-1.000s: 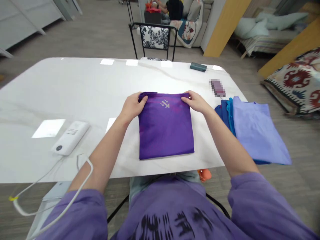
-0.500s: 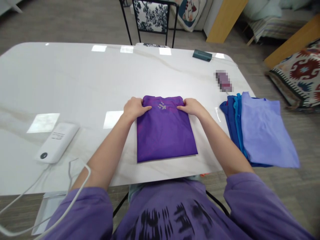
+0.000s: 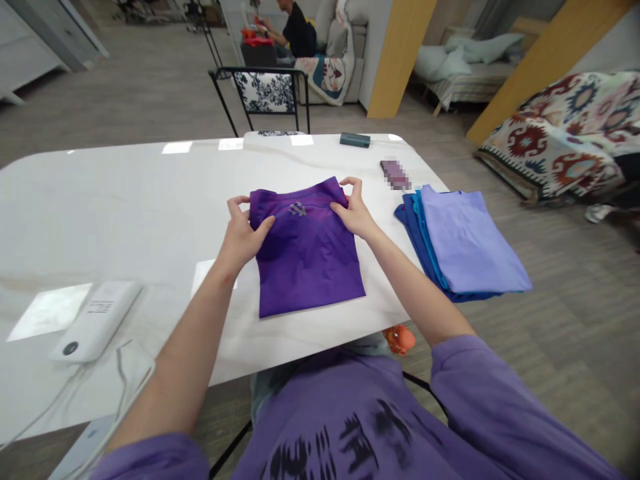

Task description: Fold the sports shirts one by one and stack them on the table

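Observation:
A folded purple shirt (image 3: 307,260) with a small grey logo lies on the white table (image 3: 125,200) in front of me. My left hand (image 3: 243,230) pinches its far left corner, thumb on top of the cloth. At the far right corner my right hand (image 3: 353,208) grips the fabric with curled fingers and lifts that edge slightly. Both forearms reach out from purple sleeves.
A stack of folded blue shirts (image 3: 463,243) sits at the table's right edge. Beyond it are a blurred small object (image 3: 395,175) and a dark case (image 3: 355,140). A white device (image 3: 95,320) with a cable lies at left. A black chair (image 3: 265,93) stands behind the table.
Both hands shifted from pressing flat on the shirt's far edge to pinching its far corners, which now rise a little. The head camera tilted up and to the right.

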